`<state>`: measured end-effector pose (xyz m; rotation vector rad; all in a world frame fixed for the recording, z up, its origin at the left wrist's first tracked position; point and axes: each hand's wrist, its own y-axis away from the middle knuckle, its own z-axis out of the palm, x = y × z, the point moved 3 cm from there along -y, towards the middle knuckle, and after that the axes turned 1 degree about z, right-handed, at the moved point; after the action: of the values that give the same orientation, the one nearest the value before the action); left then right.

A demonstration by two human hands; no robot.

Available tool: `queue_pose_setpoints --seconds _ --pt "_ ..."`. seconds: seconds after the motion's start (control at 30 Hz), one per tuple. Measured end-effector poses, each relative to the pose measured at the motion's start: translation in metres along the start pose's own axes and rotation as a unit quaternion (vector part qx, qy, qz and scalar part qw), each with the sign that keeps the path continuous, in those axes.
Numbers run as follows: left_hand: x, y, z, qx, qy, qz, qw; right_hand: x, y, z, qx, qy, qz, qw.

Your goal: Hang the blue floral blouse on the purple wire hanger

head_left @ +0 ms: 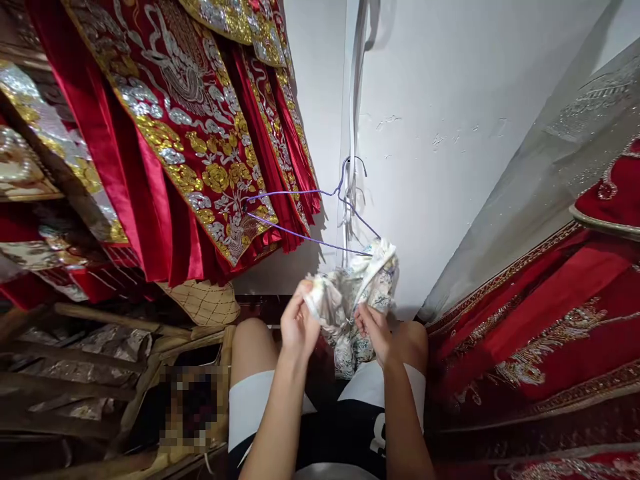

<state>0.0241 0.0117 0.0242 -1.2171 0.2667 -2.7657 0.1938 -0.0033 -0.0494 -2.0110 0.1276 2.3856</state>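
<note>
My left hand (297, 327) and my right hand (374, 331) both pinch a small pale patterned garment (350, 293) in front of my knees. The cloth is bunched between my fingers and hangs down toward my lap. A thin purple wire hanger (310, 217) sticks out of the top of the garment, its hook up near the white wall. Each hand is closed on a fold of the fabric, left hand on the left edge, right hand on the lower right part.
Red embroidered robes (190, 133) with gold and silver thread hang at upper left. More red embroidered cloth (550, 333) lies at right under a grey sheer cover (560, 153). A woven basket (205, 303) and wooden frames (100, 347) stand at lower left. White wall (430, 133) ahead.
</note>
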Motion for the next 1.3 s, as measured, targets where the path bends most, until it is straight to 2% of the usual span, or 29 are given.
queue_pose_setpoints --seconds 0.07,0.1,0.2,0.23,0.3,0.4,0.5,0.57,0.63,0.67,0.73,0.77,0.8,0.87,0.9,0.93,1.0,1.07,1.13,1.2,1.3 --pt "-0.006 0.017 0.023 -0.094 -0.101 -0.005 0.990 -0.001 -0.002 0.005 0.028 -0.047 -0.026 0.998" --pt "-0.010 0.025 0.033 -0.146 -0.157 -0.007 0.977 -0.003 -0.002 0.008 0.037 -0.073 -0.034 0.996" --pt "-0.012 0.041 0.049 -0.265 -0.299 0.017 0.917 -0.010 0.004 0.010 0.067 -0.158 -0.028 0.985" --pt "-0.010 0.042 0.050 -0.281 -0.332 0.032 0.900 -0.011 0.007 0.010 0.063 -0.178 -0.017 0.982" --pt "-0.002 0.038 0.047 -0.276 -0.378 0.060 0.882 -0.015 0.013 0.013 0.016 -0.192 0.006 0.981" --pt "0.009 0.016 0.033 -0.236 -0.402 0.087 0.881 -0.026 0.020 0.020 -0.085 -0.155 0.007 0.984" --pt "0.004 -0.009 0.015 -0.281 -0.364 0.032 0.888 -0.044 0.018 0.025 -0.180 -0.062 0.010 0.982" --pt "-0.005 -0.022 0.001 -0.322 -0.365 -0.038 0.873 -0.061 0.009 0.020 -0.209 0.017 0.007 0.978" --pt "-0.009 -0.030 -0.014 -0.361 -0.436 -0.070 0.821 -0.082 -0.006 0.007 -0.180 0.095 -0.027 0.979" --pt "-0.006 -0.034 -0.021 -0.381 -0.494 -0.062 0.779 -0.094 -0.016 -0.003 -0.136 0.131 -0.064 0.980" --pt "0.008 -0.042 -0.032 -0.398 -0.622 -0.020 0.674 -0.119 -0.039 -0.025 -0.012 0.186 -0.163 0.969" --pt "0.020 -0.048 -0.036 -0.383 -0.683 0.003 0.622 -0.130 -0.051 -0.035 0.062 0.196 -0.217 0.954" --pt "0.033 -0.054 -0.040 -0.358 -0.735 0.021 0.575 -0.137 -0.063 -0.043 0.108 0.198 -0.258 0.939" --pt "0.058 -0.068 -0.044 -0.307 -0.811 0.039 0.496 -0.143 -0.091 -0.046 0.104 0.225 -0.300 0.921" --pt "0.068 -0.075 -0.045 -0.291 -0.836 0.041 0.463 -0.142 -0.105 -0.044 0.080 0.244 -0.304 0.917" --pt "0.076 -0.081 -0.046 -0.281 -0.854 0.041 0.436 -0.139 -0.118 -0.040 0.052 0.268 -0.300 0.914" --pt "0.083 -0.095 -0.050 -0.270 -0.876 0.034 0.399 -0.131 -0.139 -0.033 0.017 0.317 -0.279 0.906" --pt "0.083 -0.109 -0.056 -0.259 -0.884 0.010 0.389 -0.125 -0.148 -0.032 0.008 0.351 -0.261 0.899" --pt "0.080 -0.120 -0.060 -0.256 -0.872 0.005 0.418 -0.124 -0.148 -0.038 0.011 0.364 -0.263 0.894" --pt "0.078 -0.127 -0.056 -0.264 -0.832 0.057 0.485 -0.127 -0.139 -0.049 0.022 0.369 -0.273 0.888" --pt "0.081 -0.132 -0.041 -0.251 -0.732 0.165 0.612 -0.135 -0.122 -0.061 0.048 0.385 -0.284 0.877"
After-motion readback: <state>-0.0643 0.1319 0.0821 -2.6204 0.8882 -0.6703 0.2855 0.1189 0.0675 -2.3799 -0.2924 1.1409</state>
